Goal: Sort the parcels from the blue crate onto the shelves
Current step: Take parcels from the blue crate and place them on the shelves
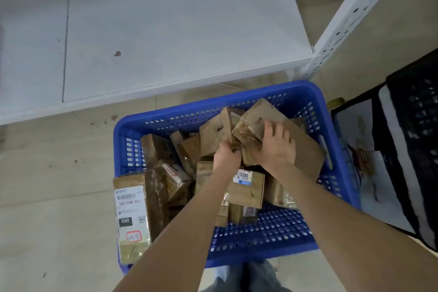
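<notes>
The taped parcel (pixel 251 123), a brown cardboard box wrapped in clear tape, lies tilted on top of the pile at the far right of the blue crate (pixel 279 230). The right hand (pixel 275 147) lies over its near end, fingers spread and bent across the top face, thumb down at the near edge, so the hand clasps it. The left hand (pixel 226 155) is just beside it, at the parcel's lower left corner, with its fingers curled downward. Their tips are hidden among the boxes, so it cannot be told whether this hand has hold of anything.

The crate stands on the tiled floor and holds many brown cardboard parcels heaped at all angles. An upright box (pixel 216 130) stands just left of the taped parcel. A barcoded parcel (pixel 246 188) lies between the two forearms. A long labelled parcel (pixel 131 217) leans over the crate's left rim; its label is printed "060".

Beyond the crate is a low white shelf (pixel 166 31) with a perforated white upright (pixel 355 12) at its right end. At the right edge stands a dark bag (pixel 412 140), cut off by the frame, its contents hard to make out.
</notes>
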A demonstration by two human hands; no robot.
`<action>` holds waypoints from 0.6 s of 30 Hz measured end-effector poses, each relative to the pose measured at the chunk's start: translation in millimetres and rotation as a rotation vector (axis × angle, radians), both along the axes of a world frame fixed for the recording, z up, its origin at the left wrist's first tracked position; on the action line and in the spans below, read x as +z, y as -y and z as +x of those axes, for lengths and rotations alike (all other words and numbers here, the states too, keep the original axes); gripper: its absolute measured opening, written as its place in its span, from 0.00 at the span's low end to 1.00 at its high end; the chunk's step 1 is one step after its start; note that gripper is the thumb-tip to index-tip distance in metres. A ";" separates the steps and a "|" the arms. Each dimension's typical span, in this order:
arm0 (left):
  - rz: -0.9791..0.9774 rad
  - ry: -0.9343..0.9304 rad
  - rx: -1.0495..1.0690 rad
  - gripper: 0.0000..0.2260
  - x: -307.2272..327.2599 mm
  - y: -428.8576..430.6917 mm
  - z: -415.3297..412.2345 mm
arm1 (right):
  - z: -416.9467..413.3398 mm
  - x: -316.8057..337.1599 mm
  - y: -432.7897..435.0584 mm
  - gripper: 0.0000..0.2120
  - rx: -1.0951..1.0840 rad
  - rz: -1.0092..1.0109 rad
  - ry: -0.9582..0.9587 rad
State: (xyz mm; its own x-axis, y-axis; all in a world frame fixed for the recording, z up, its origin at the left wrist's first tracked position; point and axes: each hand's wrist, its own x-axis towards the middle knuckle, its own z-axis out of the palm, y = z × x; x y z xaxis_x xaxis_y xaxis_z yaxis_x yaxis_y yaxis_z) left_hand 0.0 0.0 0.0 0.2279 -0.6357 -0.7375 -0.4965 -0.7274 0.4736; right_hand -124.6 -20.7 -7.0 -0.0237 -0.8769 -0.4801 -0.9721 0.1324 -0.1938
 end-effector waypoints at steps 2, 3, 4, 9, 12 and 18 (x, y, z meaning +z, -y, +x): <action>0.009 -0.042 0.119 0.16 -9.2 8.7 -2.8 | -5.1 -6.2 7.9 0.47 -0.091 -0.054 0.068; 0.043 -0.093 0.182 0.15 -14.3 11.9 -4.3 | -9.2 -10.4 12.9 0.48 -0.144 -0.036 0.106; 0.085 -0.162 0.259 0.14 -18.9 14.0 -7.2 | -14.3 -12.9 19.6 0.49 -0.197 -0.004 0.153; 0.232 -0.539 0.480 0.07 -29.1 11.6 -23.4 | -24.8 -19.1 26.1 0.39 -0.135 0.031 0.157; 0.175 -0.672 0.623 0.09 -13.2 13.5 -26.6 | -26.2 -5.7 20.4 0.40 -0.105 0.045 0.157; 0.099 -0.614 0.525 0.13 53.2 22.2 -12.9 | -18.8 46.3 8.3 0.48 -0.239 0.078 0.217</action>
State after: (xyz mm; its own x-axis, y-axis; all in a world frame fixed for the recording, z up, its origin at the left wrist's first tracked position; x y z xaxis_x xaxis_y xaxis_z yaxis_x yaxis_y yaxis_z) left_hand -12.9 -22.2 53.2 0.0150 -0.4834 -0.8752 0.2480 -0.8462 0.4716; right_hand -143.4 -29.0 39.3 -0.1137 -0.8191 -0.5623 -0.8487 0.3743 -0.3736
